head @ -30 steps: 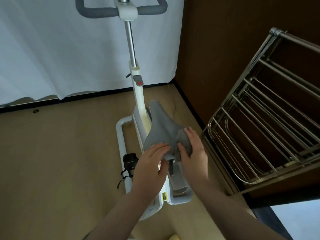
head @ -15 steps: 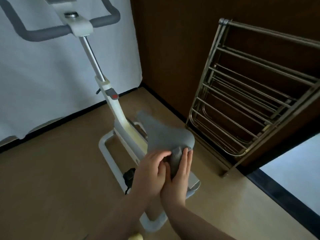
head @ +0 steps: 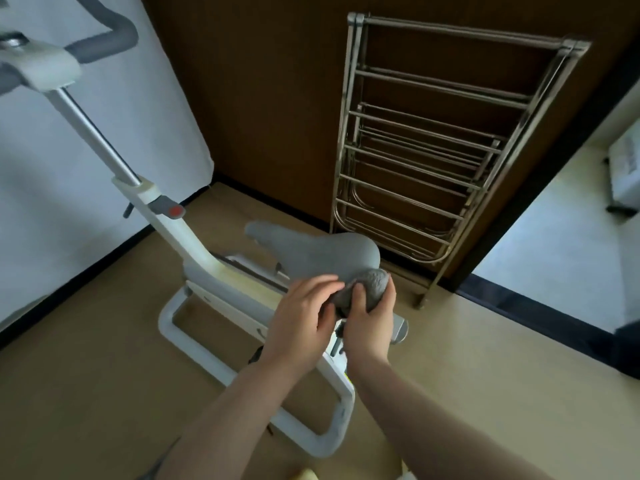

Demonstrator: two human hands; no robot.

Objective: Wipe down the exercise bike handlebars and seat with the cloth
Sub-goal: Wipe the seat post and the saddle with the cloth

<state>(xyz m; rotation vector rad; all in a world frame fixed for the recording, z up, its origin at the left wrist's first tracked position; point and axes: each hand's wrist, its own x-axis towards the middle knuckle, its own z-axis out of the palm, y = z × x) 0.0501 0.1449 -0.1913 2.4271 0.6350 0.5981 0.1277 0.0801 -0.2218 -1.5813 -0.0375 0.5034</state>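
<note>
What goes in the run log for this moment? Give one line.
stage: wiping seat rear | right hand: grips bunched cloth | left hand: fingers on cloth | handlebars: untouched

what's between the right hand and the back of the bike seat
The bunched grey cloth: the right hand grips it against the rear edge of the seat, as the head view shows.

The right hand has slid from the seat's right flank to its rear edge and now grips the cloth bunched into a ball; the left hand has closed in beside it, fingers touching the cloth
</note>
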